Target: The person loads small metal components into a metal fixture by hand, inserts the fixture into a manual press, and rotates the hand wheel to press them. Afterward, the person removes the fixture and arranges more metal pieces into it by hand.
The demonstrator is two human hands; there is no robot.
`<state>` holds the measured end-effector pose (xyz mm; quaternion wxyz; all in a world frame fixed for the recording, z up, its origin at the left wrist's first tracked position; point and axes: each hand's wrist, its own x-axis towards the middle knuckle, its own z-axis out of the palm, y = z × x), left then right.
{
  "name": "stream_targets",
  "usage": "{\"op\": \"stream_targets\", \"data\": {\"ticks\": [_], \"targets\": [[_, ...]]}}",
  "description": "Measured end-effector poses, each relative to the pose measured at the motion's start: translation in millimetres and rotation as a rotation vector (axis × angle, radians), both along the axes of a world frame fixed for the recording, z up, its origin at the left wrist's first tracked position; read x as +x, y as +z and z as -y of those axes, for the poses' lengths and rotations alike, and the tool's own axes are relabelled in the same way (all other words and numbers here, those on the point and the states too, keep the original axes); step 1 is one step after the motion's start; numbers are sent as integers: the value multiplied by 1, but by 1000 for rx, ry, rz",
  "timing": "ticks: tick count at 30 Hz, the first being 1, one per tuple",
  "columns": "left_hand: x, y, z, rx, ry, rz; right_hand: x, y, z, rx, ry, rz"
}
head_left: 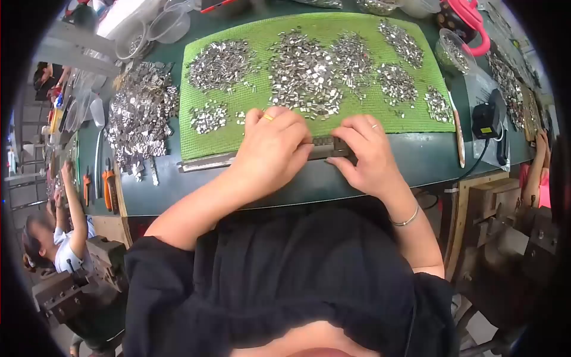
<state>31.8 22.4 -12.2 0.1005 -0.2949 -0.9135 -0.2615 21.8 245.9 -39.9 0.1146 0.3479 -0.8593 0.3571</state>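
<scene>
A long, narrow metal bar (205,163) lies along the front edge of a green textured mat (262,98). My left hand (270,146) rests over the bar's middle with its fingers curled and thumb pressed in; whatever is between them is hidden. Just to the right, my right hand (372,156) pinches a small dark metal block (342,147) on the bar between thumb and fingers. Beyond my hands, small shiny metal pieces (306,74) lie on the mat in several separate piles.
At left is a large heap of metal parts (143,113), with orange-handled pliers (109,189) near the table edge. To the right lie a thin stick (458,134) and a black power adapter (489,119). Plastic tubs (169,27) stand behind. Another person (59,238) sits at far left.
</scene>
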Motion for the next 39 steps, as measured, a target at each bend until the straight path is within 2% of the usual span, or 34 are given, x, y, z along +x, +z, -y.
{"op": "stream_targets", "data": {"ticks": [5, 9, 10, 14, 17, 21, 23, 26, 28, 31, 34, 39], "targets": [[-2, -1, 1, -49, -32, 23, 1, -1, -5, -45, 8, 18], [-1, 10, 6, -31, -40, 157, -1, -2, -14, -140, 9, 16], [-1, 12, 6, -8, -28, 225, 0, -1, -19, -126, -59, -36], [-2, -1, 2, 15, 76, 167, -4, -5, -54, -16, -418, -245], [-2, -2, -1, -28, 64, 64, -2, -11, -74, 104, -517, -185], [-7, 6, -12, -31, 71, 83, 5, -5, -66, 185, -438, -156], [-19, 16, -39, -17, -61, -79, 8, -5, -66, 199, -375, -165], [-40, 9, -74, -81, -136, -167, 10, -4, -68, 187, -273, -168], [-62, -1, -91, -96, -147, -157, 9, -3, -72, -5, -236, -97], [-90, -4, -108, -125, -191, -231, 8, -7, -77, -281, -403, 11], [-104, -2, -112, -173, -271, -268, 6, -10, -78, -306, -453, 49], [-113, -10, -116, -231, -327, -293, -3, -12, -74, -119, -419, -148]]}}
